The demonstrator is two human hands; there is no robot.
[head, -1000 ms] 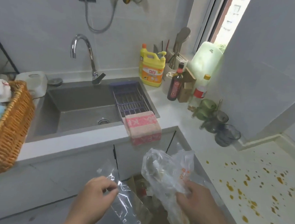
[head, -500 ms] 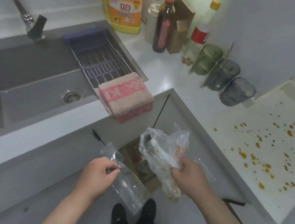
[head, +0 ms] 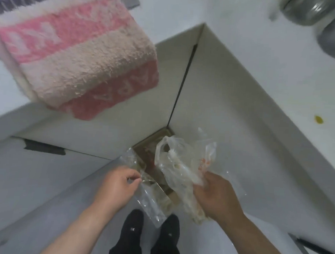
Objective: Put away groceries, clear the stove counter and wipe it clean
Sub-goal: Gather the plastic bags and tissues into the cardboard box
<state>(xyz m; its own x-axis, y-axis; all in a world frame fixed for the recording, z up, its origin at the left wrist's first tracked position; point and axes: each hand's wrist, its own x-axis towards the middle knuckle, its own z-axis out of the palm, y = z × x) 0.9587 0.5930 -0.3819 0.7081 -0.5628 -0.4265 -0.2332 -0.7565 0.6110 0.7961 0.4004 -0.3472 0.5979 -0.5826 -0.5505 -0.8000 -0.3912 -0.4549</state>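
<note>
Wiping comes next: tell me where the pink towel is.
Upper left of the head view: the pink towel drapes over the counter edge, above the left hand.

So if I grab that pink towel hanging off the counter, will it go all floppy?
Probably floppy: the pink towel bends down over the counter edge, so it would likely droop from your hand. It looks thick and fluffy, so likely light and not slippery. Pushed, it would probably bunch up or slide off, since part overhangs.
</note>
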